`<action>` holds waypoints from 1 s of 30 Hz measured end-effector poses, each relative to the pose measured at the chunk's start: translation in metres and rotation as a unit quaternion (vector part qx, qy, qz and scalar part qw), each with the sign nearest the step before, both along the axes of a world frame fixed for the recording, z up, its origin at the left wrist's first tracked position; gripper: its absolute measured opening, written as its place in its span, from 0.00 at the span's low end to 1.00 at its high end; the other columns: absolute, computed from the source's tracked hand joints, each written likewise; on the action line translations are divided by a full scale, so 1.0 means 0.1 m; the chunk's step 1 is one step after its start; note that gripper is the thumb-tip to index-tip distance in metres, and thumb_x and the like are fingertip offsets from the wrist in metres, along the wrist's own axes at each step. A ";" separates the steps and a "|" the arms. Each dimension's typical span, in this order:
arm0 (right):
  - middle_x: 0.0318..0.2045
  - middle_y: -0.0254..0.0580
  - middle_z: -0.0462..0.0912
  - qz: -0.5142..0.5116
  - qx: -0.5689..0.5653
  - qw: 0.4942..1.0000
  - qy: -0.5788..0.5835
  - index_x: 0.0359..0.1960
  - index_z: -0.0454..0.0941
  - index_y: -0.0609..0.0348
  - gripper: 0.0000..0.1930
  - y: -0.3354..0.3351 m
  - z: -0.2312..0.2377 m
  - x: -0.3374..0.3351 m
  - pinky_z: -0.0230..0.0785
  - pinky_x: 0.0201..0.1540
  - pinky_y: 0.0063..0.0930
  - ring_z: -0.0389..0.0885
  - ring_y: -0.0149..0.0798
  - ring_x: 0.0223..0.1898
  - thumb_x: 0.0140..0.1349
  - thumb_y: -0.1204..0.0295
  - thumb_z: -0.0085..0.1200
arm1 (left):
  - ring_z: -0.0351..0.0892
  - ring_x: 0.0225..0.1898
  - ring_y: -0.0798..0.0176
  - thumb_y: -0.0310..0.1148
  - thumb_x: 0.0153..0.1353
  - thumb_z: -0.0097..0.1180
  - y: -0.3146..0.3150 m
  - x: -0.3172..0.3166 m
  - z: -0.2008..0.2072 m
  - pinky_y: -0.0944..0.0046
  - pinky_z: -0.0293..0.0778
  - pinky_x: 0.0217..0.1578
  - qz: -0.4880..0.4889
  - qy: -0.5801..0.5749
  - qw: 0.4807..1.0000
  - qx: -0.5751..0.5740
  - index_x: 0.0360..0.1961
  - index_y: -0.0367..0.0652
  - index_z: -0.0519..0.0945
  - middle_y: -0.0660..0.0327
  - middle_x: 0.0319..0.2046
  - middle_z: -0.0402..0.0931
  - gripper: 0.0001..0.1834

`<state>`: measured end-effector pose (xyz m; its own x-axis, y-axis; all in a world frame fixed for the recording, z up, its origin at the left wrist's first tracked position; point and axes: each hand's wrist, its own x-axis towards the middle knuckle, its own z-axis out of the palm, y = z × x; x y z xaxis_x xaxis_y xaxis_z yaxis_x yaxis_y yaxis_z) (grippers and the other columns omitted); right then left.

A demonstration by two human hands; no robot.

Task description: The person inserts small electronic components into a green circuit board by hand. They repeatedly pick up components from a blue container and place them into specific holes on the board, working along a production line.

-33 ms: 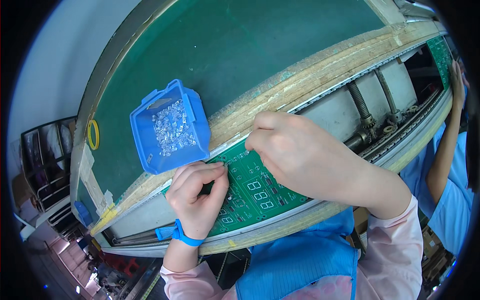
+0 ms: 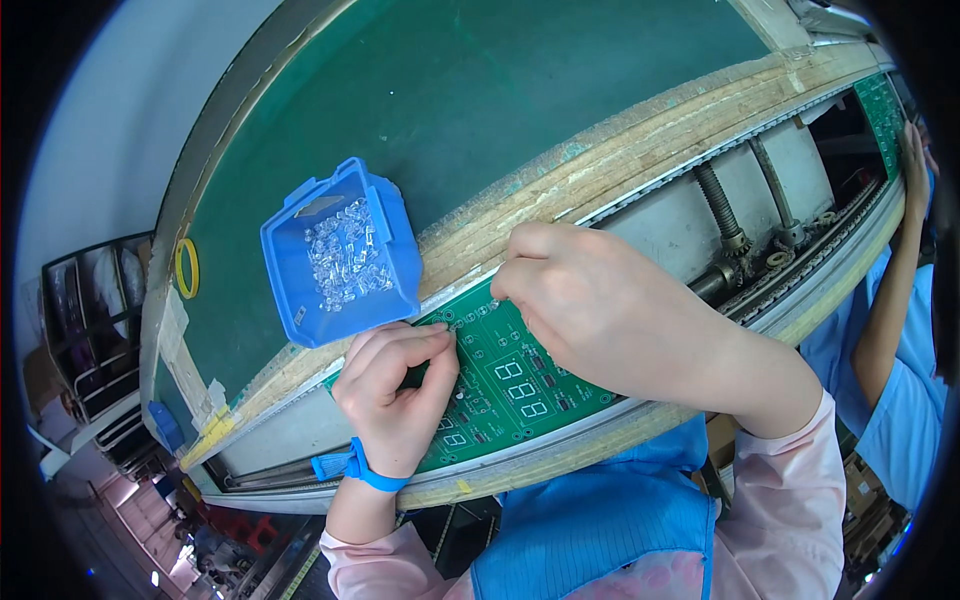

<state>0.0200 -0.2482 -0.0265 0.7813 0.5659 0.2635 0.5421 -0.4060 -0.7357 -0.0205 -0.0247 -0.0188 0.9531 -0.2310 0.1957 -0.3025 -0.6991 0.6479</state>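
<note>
A green circuit board [image 2: 480, 405] lies across the rails in front of me, printed with white digit outlines and carrying several small parts. My left hand [image 2: 390, 385], with a blue strap around its wrist, is closed in a pinch over the board's upper left corner. Whatever its fingertips hold is too small to make out. Over the board's far edge, my right hand [image 2: 575, 295] is also pinched, its fingertips close to the surface and hiding what they grip. Just beyond my left hand stands a blue bin [image 2: 405, 245] holding many small clear LEDs [image 2: 345, 260].
Behind the board runs a worn wooden rail [image 2: 600, 160], with a green tabletop [image 2: 500, 80] past it. A yellow tape ring [image 2: 187, 268] lies at the left. To the right are a threaded rod [image 2: 722, 205] and chain, another green board [image 2: 880, 120] and a co-worker's arm [image 2: 895, 270].
</note>
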 end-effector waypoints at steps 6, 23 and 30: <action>0.26 0.47 0.77 0.001 -0.018 0.999 -0.043 0.25 0.76 0.67 0.05 0.03 0.00 0.00 0.73 0.42 0.36 0.76 0.47 0.38 0.48 0.77 0.55 | 0.84 0.34 0.57 0.18 0.48 0.69 0.01 0.02 0.02 0.61 0.77 0.40 -0.012 0.006 1.000 0.003 0.28 0.39 0.84 0.57 0.31 0.85 0.07; 0.26 0.48 0.78 0.007 -0.031 0.999 -0.025 0.23 0.77 0.67 0.02 0.03 0.04 0.02 0.74 0.41 0.37 0.77 0.48 0.37 0.48 0.79 0.55 | 0.84 0.34 0.57 0.19 0.49 0.68 0.00 0.01 0.02 0.62 0.76 0.40 -0.002 0.006 1.000 0.000 0.28 0.40 0.84 0.58 0.31 0.86 0.06; 0.26 0.50 0.78 0.002 -0.017 1.000 0.009 0.24 0.77 0.67 0.03 0.03 0.06 0.03 0.74 0.42 0.38 0.77 0.49 0.37 0.49 0.79 0.54 | 0.83 0.34 0.58 0.19 0.48 0.68 -0.02 0.02 0.03 0.62 0.75 0.38 -0.009 0.001 1.000 0.007 0.27 0.40 0.84 0.58 0.30 0.85 0.07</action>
